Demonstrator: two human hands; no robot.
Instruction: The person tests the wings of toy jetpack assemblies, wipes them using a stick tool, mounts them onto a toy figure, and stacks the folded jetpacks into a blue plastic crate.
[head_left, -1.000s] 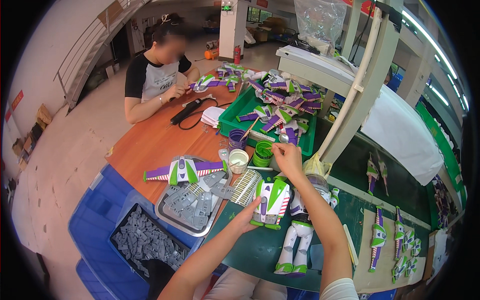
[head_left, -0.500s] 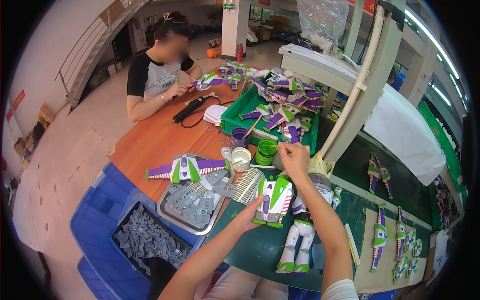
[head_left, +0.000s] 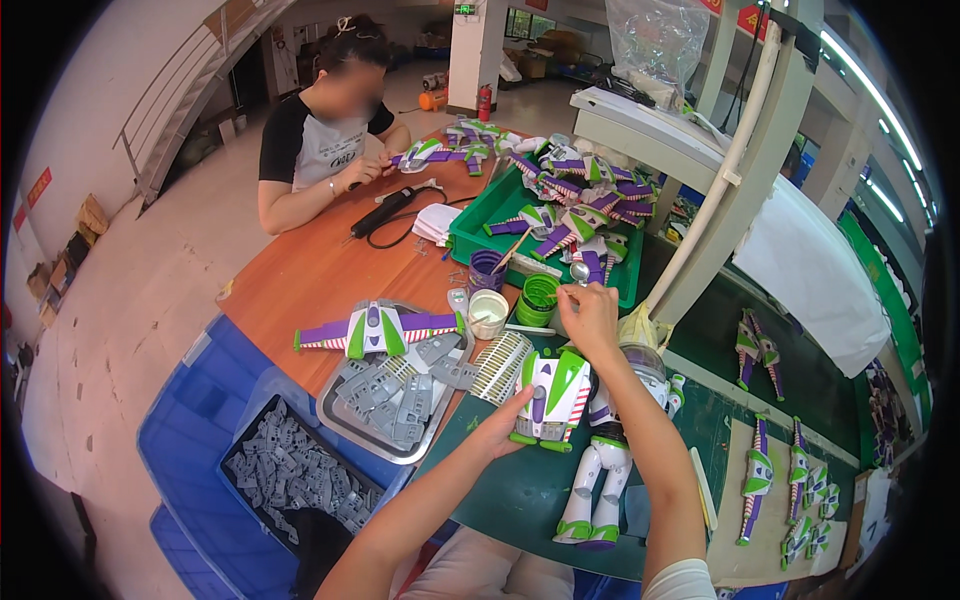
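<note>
My left hand grips a white toy backpack piece with green fins, a purple middle and red-striped edges. Pinched in my right hand is a thin stick, its far end at the mouth of a green paint cup; whether it carries a brush tip I cannot tell. A purple cup with a wooden stick and a cup of whitish liquid stand beside it. Partly behind my right forearm, a white and green astronaut figure lies on the dark green tabletop.
A winged toy piece rests over a metal tray of grey parts. Below left, a black bin holds more grey parts. A green crate is heaped with winged pieces. Across the table, a co-worker handles one. A post rises right.
The whole view has shifted slightly. Both my hands keep nearly the same places, the left still on the backpack piece and the right still at the green cup.
</note>
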